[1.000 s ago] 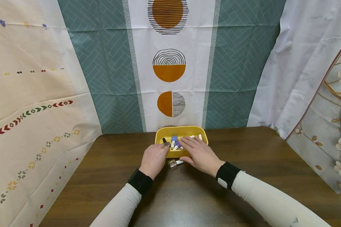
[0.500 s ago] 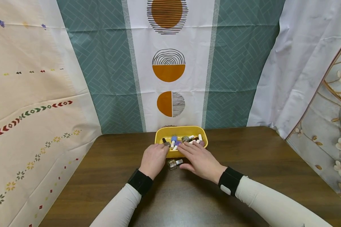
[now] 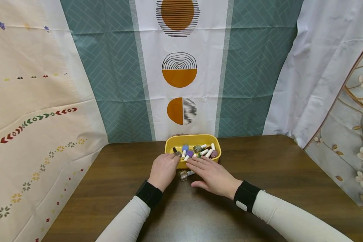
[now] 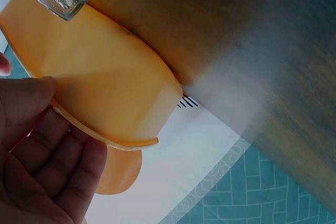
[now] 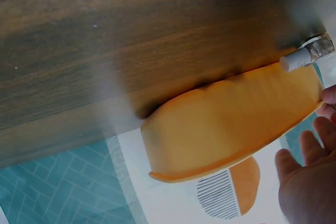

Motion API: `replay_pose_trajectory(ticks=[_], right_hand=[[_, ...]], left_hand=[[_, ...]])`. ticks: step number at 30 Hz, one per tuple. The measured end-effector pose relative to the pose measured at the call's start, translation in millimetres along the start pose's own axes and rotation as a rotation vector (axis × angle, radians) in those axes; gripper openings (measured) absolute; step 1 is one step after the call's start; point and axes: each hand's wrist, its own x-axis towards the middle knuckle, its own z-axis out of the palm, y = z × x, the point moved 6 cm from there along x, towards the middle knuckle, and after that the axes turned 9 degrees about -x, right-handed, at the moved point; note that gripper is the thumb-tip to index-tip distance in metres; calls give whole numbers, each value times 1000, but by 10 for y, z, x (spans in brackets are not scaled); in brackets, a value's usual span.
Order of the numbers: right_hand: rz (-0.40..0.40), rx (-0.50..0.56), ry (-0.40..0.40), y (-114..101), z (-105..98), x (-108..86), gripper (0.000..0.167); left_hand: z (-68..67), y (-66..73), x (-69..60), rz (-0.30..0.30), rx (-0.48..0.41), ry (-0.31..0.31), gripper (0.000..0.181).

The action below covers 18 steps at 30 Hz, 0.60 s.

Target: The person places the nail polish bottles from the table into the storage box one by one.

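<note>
A yellow plastic bin [image 3: 210,137] stands at the back of the table, holding several small nail polish bottles, among them a purple bottle [image 3: 189,153] and a blue bottle [image 3: 185,148]. My left hand [image 3: 164,170] grips its near left rim; in the left wrist view the thumb [image 4: 31,95] lies along the yellow wall. With fingers extended, my right hand [image 3: 211,173] is at the near right side of the bin and holds nothing. On the table in front of the bin, between both hands, lies a glittery nail polish bottle [image 3: 183,175] with a white cap, partly hidden by the right hand.
The dark wooden table [image 3: 115,195] ends at a hanging cloth [image 3: 187,131] just behind the bin. More patterned cloths hang at the left and right sides.
My right hand has drawn back from over the bin toward its near edge, uncovering more bottles inside. The left hand stays at the rim.
</note>
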Motion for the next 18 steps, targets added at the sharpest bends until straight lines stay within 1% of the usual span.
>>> replay_pose_trajectory(ticks=[5, 13, 18], right_hand=[[-34, 26, -12, -43, 31, -11, 73], [-57, 56, -108, -91, 115, 0, 72], [-77, 66, -109, -125, 141, 22, 70]], left_hand=[[9, -2, 0, 3, 12, -3, 13], [-3, 5, 2, 0, 15, -11, 18], [-12, 8, -3, 4, 10, -10, 19]])
